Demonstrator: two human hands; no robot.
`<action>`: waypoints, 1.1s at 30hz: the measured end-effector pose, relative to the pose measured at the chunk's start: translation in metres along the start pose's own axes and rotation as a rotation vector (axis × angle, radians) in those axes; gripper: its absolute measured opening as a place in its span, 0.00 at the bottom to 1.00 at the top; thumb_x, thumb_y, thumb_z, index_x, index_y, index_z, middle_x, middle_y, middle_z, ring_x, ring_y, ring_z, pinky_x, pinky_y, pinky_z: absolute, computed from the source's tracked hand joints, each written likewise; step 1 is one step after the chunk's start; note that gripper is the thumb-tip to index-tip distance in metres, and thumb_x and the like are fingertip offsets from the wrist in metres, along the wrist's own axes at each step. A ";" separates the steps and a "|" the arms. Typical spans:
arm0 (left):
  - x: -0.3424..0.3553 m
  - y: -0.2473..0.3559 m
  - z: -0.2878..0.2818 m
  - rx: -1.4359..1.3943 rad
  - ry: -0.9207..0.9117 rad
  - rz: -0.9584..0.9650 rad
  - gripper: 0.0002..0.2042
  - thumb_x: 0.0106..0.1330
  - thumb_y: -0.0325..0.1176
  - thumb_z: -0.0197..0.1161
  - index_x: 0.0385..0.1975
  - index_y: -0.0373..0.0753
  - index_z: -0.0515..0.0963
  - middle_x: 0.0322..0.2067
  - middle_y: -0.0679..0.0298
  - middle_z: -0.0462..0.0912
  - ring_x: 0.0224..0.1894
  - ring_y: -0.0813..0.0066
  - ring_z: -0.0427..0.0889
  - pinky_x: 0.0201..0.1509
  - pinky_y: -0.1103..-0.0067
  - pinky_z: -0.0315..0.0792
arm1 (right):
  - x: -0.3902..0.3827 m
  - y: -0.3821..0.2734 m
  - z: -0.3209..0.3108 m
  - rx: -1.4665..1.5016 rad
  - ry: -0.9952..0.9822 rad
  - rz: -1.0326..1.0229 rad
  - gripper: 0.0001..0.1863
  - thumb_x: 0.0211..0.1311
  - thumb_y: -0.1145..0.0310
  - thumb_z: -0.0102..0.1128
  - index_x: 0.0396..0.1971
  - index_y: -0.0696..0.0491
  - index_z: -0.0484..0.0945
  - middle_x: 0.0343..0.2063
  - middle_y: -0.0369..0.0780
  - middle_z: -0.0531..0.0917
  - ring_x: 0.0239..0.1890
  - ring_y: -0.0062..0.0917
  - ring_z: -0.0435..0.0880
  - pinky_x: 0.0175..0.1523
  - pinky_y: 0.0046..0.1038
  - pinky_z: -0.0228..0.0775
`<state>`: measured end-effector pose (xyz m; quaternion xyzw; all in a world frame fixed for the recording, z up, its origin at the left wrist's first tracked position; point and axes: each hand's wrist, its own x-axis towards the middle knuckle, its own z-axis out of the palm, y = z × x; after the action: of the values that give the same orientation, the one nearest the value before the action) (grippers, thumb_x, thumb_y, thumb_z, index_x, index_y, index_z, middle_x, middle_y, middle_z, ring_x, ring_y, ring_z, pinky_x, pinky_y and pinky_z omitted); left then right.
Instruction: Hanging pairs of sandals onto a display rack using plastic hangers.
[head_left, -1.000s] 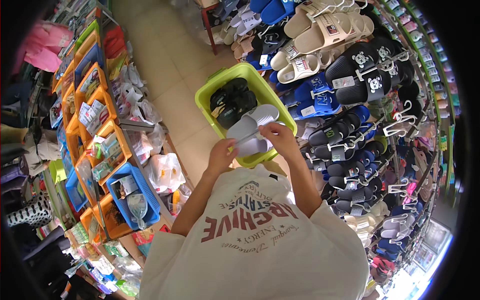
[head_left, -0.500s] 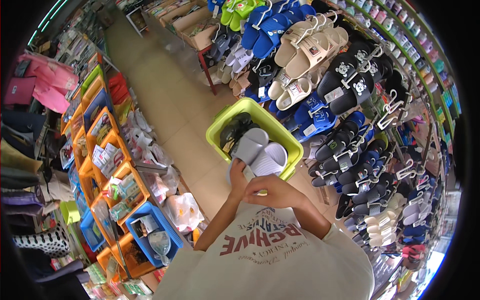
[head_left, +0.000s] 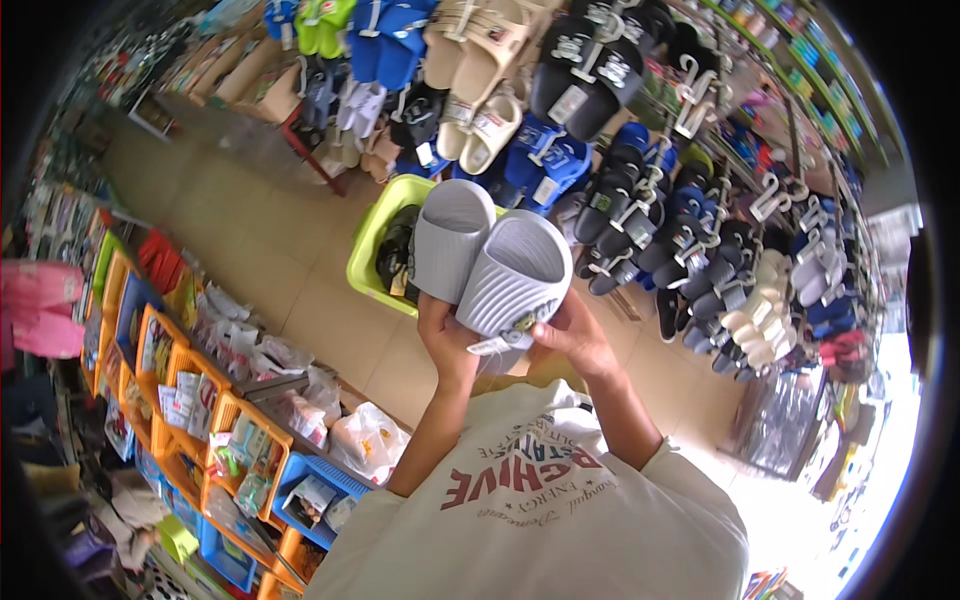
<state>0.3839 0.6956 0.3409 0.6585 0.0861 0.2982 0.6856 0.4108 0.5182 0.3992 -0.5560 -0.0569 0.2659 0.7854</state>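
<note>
A pair of pale grey ribbed slide sandals (head_left: 510, 262), with a white tag and a small ornament, is held up over the near part of a lime-green plastic tub (head_left: 366, 245). My left hand (head_left: 443, 340) grips the pair from the lower left. My right hand (head_left: 575, 340) grips it at the lower right, thumb beside the ornament. Dark footwear (head_left: 395, 245) lies in the tub, partly hidden behind the grey pair.
Racks of hanging slippers (head_left: 570, 70) in black, blue, beige and grey curve along the top and right. Orange and blue baskets (head_left: 180, 415) and bagged goods (head_left: 365, 430) line the lower left. Cardboard boxes (head_left: 270, 90) on a red-legged stand are at the back.
The grey slides have come up from the tub and are turned with the straps facing me, both hands now on them. My view has swung toward the right-hand racks.
</note>
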 end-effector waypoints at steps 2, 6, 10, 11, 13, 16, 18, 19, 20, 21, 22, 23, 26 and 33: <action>-0.011 0.018 0.015 0.011 -0.106 0.028 0.19 0.60 0.26 0.67 0.51 0.29 0.77 0.51 0.58 0.77 0.53 0.67 0.77 0.58 0.73 0.69 | -0.019 -0.003 -0.012 0.109 -0.090 -0.005 0.54 0.46 0.53 0.81 0.67 0.64 0.57 0.60 0.48 0.73 0.63 0.34 0.71 0.69 0.36 0.61; -0.036 0.034 0.044 -0.037 -0.278 0.031 0.23 0.59 0.31 0.70 0.53 0.28 0.75 0.52 0.55 0.77 0.54 0.67 0.77 0.57 0.73 0.69 | -0.058 0.017 -0.051 0.287 -0.110 -0.023 0.49 0.48 0.60 0.78 0.66 0.63 0.60 0.59 0.48 0.75 0.62 0.36 0.73 0.67 0.38 0.64; -0.055 0.072 0.089 -0.084 -0.587 -0.044 0.27 0.54 0.26 0.72 0.55 0.28 0.74 0.49 0.58 0.77 0.50 0.71 0.78 0.51 0.77 0.72 | -0.100 0.047 -0.096 0.619 0.030 -0.155 0.42 0.47 0.66 0.68 0.65 0.62 0.63 0.57 0.47 0.77 0.59 0.37 0.76 0.67 0.38 0.67; -0.065 0.070 0.102 -0.114 -0.614 -0.072 0.26 0.53 0.25 0.72 0.54 0.29 0.75 0.45 0.61 0.76 0.41 0.78 0.78 0.43 0.82 0.73 | -0.109 0.042 -0.102 0.676 0.027 -0.238 0.41 0.47 0.64 0.67 0.63 0.61 0.65 0.55 0.46 0.78 0.57 0.36 0.79 0.66 0.37 0.67; -0.084 0.074 0.125 0.150 -0.694 0.018 0.24 0.53 0.25 0.72 0.52 0.31 0.77 0.39 0.65 0.76 0.33 0.83 0.75 0.35 0.85 0.70 | -0.135 0.041 -0.122 0.820 0.089 -0.289 0.39 0.46 0.63 0.67 0.61 0.61 0.68 0.53 0.46 0.81 0.55 0.36 0.80 0.65 0.37 0.68; -0.123 0.092 0.165 0.215 -0.808 0.088 0.17 0.51 0.24 0.70 0.42 0.31 0.78 0.30 0.63 0.72 0.27 0.76 0.73 0.32 0.80 0.70 | -0.185 0.051 -0.159 0.947 0.128 -0.354 0.37 0.45 0.63 0.65 0.59 0.61 0.70 0.52 0.46 0.82 0.55 0.37 0.81 0.65 0.37 0.69; -0.153 0.099 0.187 0.177 -0.900 0.102 0.17 0.51 0.23 0.70 0.43 0.31 0.78 0.31 0.63 0.72 0.27 0.76 0.74 0.32 0.80 0.70 | -0.225 0.053 -0.185 0.963 0.122 -0.411 0.38 0.44 0.63 0.65 0.59 0.61 0.70 0.53 0.47 0.81 0.55 0.38 0.81 0.66 0.37 0.68; -0.169 0.102 0.200 0.148 -0.960 0.106 0.18 0.51 0.23 0.70 0.44 0.30 0.78 0.31 0.63 0.73 0.28 0.76 0.74 0.33 0.80 0.71 | -0.247 0.054 -0.197 0.973 0.098 -0.440 0.38 0.44 0.64 0.65 0.60 0.62 0.70 0.53 0.47 0.81 0.55 0.38 0.80 0.66 0.38 0.68; -0.185 0.105 0.211 0.080 -1.026 0.097 0.20 0.52 0.22 0.70 0.47 0.30 0.77 0.33 0.62 0.74 0.30 0.76 0.76 0.35 0.80 0.72 | -0.271 0.058 -0.209 0.969 0.167 -0.453 0.39 0.44 0.64 0.64 0.60 0.62 0.69 0.53 0.48 0.81 0.56 0.39 0.80 0.66 0.39 0.69; -0.201 0.107 0.223 -0.001 -1.097 0.069 0.22 0.52 0.22 0.69 0.50 0.30 0.75 0.34 0.62 0.76 0.32 0.77 0.77 0.36 0.80 0.72 | -0.293 0.060 -0.223 0.976 0.183 -0.477 0.39 0.44 0.64 0.64 0.60 0.62 0.69 0.53 0.48 0.81 0.56 0.39 0.80 0.66 0.39 0.69; -0.214 0.103 0.233 -0.053 -1.179 0.033 0.23 0.53 0.20 0.67 0.52 0.30 0.74 0.36 0.61 0.77 0.34 0.76 0.79 0.37 0.80 0.73 | -0.315 0.063 -0.236 0.988 0.172 -0.514 0.39 0.44 0.64 0.64 0.61 0.62 0.69 0.53 0.48 0.81 0.55 0.40 0.81 0.65 0.39 0.69; -0.228 0.097 0.242 -0.103 -1.254 -0.006 0.23 0.55 0.19 0.65 0.54 0.30 0.72 0.37 0.61 0.78 0.36 0.76 0.80 0.39 0.80 0.73 | -0.337 0.064 -0.247 0.999 0.159 -0.545 0.39 0.44 0.65 0.63 0.61 0.62 0.69 0.54 0.49 0.80 0.55 0.40 0.81 0.65 0.40 0.70; -0.274 0.091 0.272 -0.276 -1.355 -0.187 0.21 0.62 0.21 0.59 0.57 0.32 0.68 0.41 0.59 0.80 0.41 0.74 0.83 0.41 0.79 0.72 | -0.398 0.062 -0.273 0.994 0.214 -0.646 0.39 0.44 0.66 0.65 0.61 0.63 0.68 0.55 0.50 0.80 0.56 0.41 0.81 0.65 0.41 0.70; -0.345 0.108 0.357 -0.318 -1.231 -0.651 0.14 0.69 0.28 0.54 0.50 0.37 0.61 0.35 0.52 0.86 0.31 0.69 0.86 0.32 0.83 0.67 | -0.493 0.074 -0.314 0.891 0.377 -0.789 0.43 0.42 0.68 0.70 0.63 0.64 0.66 0.57 0.50 0.78 0.58 0.40 0.79 0.65 0.41 0.70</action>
<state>0.2556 0.2065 0.3909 0.5404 -0.1687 -0.3382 0.7517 0.0854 0.0338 0.3164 -0.1494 -0.0022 -0.1486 0.9776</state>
